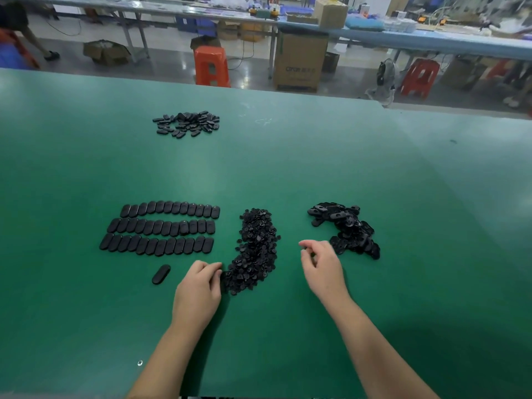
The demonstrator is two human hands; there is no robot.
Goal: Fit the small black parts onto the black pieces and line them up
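From the head view, your left hand (198,286) rests with curled fingers at the near edge of the heap of small black parts (254,251); whether it already pinches one, you cannot tell. Your right hand (321,263) hovers with fingers loosely curled just beside the pile of black pieces (345,228), apparently holding nothing. Three finished rows (161,228) lie on the green surface (288,168), with one lone piece (161,274) starting a fourth. Dragging your left wrist could likely scatter the heap into that lone piece and skew the line. The parts blur together, so their shape and orientation are unreadable; a far pile (187,124) is too small to identify.
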